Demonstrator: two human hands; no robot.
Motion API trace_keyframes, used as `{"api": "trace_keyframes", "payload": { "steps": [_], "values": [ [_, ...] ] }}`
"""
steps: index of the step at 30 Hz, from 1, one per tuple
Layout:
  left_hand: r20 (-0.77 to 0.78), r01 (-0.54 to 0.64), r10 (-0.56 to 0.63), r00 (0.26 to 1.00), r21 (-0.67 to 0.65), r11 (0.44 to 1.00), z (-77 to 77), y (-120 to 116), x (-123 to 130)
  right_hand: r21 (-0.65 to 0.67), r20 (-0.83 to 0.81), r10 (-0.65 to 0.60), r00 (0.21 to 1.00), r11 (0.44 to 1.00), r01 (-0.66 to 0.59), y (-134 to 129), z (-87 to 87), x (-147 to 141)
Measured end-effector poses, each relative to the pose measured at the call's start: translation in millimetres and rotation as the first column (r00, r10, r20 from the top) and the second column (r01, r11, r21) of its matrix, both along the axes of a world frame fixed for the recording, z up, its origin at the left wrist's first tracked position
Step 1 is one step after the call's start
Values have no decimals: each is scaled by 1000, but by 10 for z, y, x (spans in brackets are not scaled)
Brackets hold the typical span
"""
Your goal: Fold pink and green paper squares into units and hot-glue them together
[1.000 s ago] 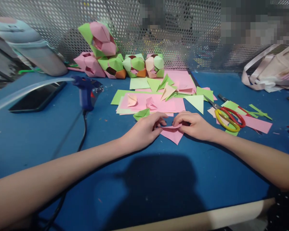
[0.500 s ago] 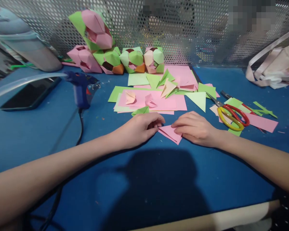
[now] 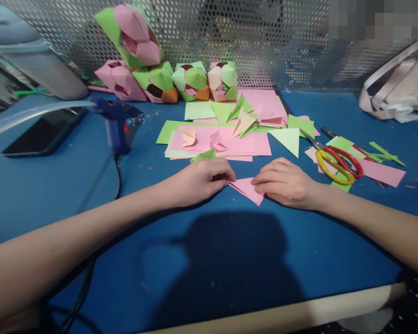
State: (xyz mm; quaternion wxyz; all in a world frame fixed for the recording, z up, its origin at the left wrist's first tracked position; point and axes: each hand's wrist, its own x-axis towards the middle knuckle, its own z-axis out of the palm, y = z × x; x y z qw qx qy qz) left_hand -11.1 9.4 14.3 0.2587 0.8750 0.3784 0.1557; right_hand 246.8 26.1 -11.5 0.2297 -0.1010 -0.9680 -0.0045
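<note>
Pink folded paper (image 3: 248, 189) flat on the blue table (image 3: 230, 250), both my hands on it.

Right hand (image 3: 284, 183) lies palm-down on the paper's right part, fingers together and pressing it to the table. Left hand (image 3: 198, 181) sits at its left tip, fingers curled in, fingertips touching the edge; can't tell if it actually pinches the paper. I see loose pink and green sheets (image 3: 216, 139) just behind my hands, with small folded triangles on top. Scissors with red and yellow handles (image 3: 334, 162) lie right of my right hand, on paper scraps. Blue glue gun (image 3: 115, 125) stands left of the sheets, cord trailing toward me. Finished paper balls (image 3: 195, 81) line the perforated back panel.
</note>
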Motion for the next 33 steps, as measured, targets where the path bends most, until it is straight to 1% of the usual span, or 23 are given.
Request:
{"api": "trace_keyframes", "payload": {
  "steps": [4,7,11,17,27,33],
  "values": [
    [0,11,-11,1000,8,1000,-24,9,-17,16,38,1,999,1000,-2,-1,16,10],
    [-6,12,-12,1000,3,1000,-30,11,-22,36,30,3,1000,999,-4,8,15,17],
    [-15,6,-6,1000,-5,1000,-19,7,-11,70,38,17,999,997,-20,23,6,24],
    [-19,8,-8,1000,-3,1000,0,4,4,131,99,41,994,990,-53,25,13,31],
    [-25,22,-22,999,-6,1000,1,8,-3,125,147,51,988,990,-69,33,32,40],
    [-14,40,-40,999,6,999,2,7,-5,172,179,71,981,980,-103,42,50,39]
  ]
}}
